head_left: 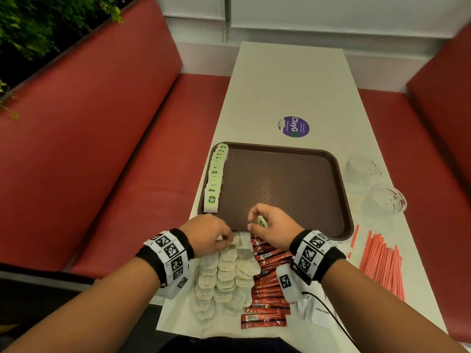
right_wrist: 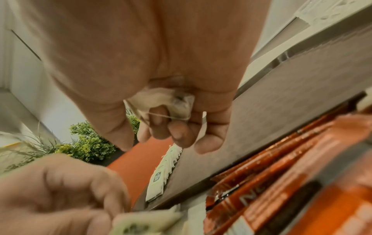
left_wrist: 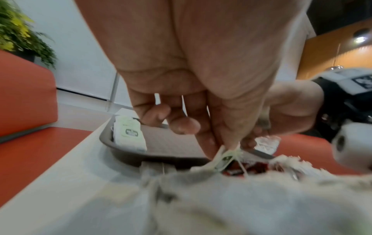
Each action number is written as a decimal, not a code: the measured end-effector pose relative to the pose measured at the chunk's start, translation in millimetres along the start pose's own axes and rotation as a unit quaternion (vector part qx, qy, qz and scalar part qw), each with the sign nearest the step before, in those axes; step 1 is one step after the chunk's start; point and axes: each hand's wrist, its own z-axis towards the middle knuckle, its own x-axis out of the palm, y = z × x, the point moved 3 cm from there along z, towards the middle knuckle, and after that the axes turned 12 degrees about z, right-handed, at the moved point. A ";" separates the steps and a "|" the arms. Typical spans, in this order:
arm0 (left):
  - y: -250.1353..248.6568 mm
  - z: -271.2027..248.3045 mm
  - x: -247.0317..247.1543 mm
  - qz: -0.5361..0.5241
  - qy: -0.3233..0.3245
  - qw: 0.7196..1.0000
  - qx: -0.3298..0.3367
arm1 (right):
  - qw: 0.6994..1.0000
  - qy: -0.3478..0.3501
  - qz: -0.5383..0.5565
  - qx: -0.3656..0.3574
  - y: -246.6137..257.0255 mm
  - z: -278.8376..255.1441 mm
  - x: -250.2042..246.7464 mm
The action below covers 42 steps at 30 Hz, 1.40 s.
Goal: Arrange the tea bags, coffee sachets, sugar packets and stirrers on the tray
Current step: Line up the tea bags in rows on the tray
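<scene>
Even indoor light, blurred wrist views

— What's on the white table (head_left: 293, 80) apart from the sorting job?

— A round purple sticker (head_left: 294, 126) near the middle, reading "ClayGo". On the right stand two clear glass cups (head_left: 363, 165), one just nearer than the other (head_left: 387, 200).

— And around the table?

— Red padded benches on both sides: one on the left (head_left: 107, 138), one on the right (head_left: 420, 138). Green plants (head_left: 38, 24) stand behind the left backrest, at far left.

— Anything at the far end?

— A white wall (head_left: 331, 11), with a pale vertical bar (head_left: 225, 19) running down it

— The near edge?

— A thin black cable (head_left: 328, 314) trails across the near right corner
</scene>
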 end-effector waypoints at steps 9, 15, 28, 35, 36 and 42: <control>1.9 -11.8 -48.0 -0.125 -0.155 0.979 -0.051 | 1.000 -0.011 -0.015 -0.026 10.6 3.3 5.6; 9.5 -17.4 -48.8 -0.240 -0.201 0.946 -0.085 | 0.997 -0.044 0.030 -0.054 15.4 12.1 7.2; 66.0 3.3 -25.4 -0.229 -0.174 0.926 -0.244 | 0.996 -0.038 0.085 0.002 24.5 19.6 -0.7; 89.1 23.7 6.3 -0.179 -0.072 0.937 -0.292 | 0.994 -0.047 0.090 0.033 16.1 23.5 -2.6; 90.6 25.3 6.8 -0.178 -0.075 0.936 -0.295 | 0.995 -0.046 0.081 0.034 14.7 24.0 -2.1; 88.6 27.9 7.3 -0.141 -0.118 0.941 -0.284 | 0.995 -0.042 0.077 0.043 12.9 21.8 -3.5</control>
